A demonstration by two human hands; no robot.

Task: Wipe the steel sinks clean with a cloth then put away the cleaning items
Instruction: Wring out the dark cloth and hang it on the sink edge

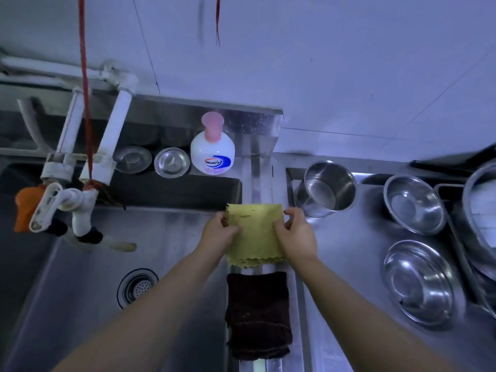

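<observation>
Pinching one yellow cloth (255, 232) in my left hand (218, 234) and right hand (296, 233); far: one "Walch" bottle (212, 151), three steel bowls (413, 204).

You see a yellow cloth (255, 234); just below it a dark brown towel (258, 315); a white bottle (212, 151), pink-capped.

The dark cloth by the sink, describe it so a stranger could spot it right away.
Find the steel divider running between the sink basin and the counter with bowls. The dark cloth hangs over it, nearest the viewer, just below the yellow cloth; it is dark brown, untouched.
</observation>
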